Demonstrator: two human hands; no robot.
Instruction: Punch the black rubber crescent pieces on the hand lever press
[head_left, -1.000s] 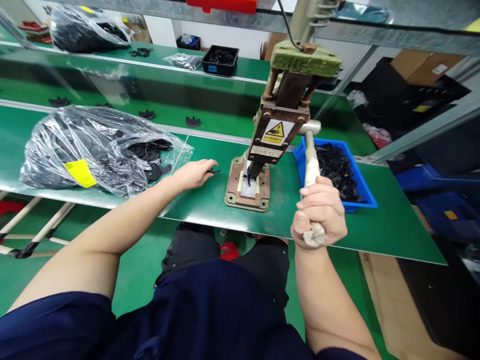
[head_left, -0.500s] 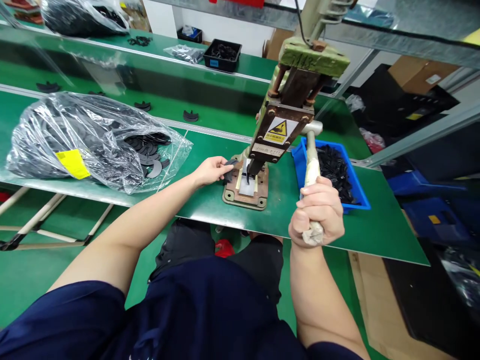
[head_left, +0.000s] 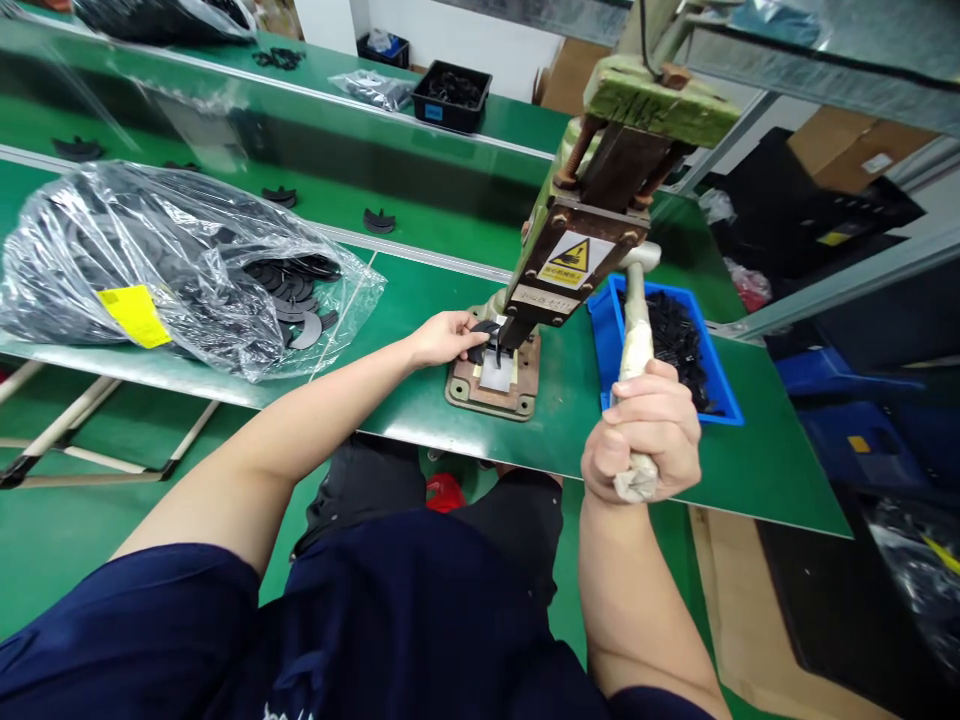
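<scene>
My left hand (head_left: 448, 338) pinches a dark curved piece (head_left: 482, 343) at the left side of the press base (head_left: 499, 402), right beside the tool under the ram. My right hand (head_left: 646, 432) is wrapped round the pale taped lever (head_left: 636, 330) of the hand press (head_left: 592, 200), a little in front of the blue bin. The press carries a yellow warning label (head_left: 571, 258). Part of the dark piece is hidden by my fingers.
A clear plastic bag (head_left: 187, 235) of dark curved pieces lies on the left of the green table (head_left: 570, 425). The blue bin (head_left: 721, 375) with small black parts stands at the right. Behind, single curved pieces (head_left: 379, 221) lie spaced along a green strip; a black bin (head_left: 450, 118) stands farther back.
My left hand has moved right, bringing the dark piece over the press base against the tool. My right hand is still on the lever. The view has shifted slightly.
</scene>
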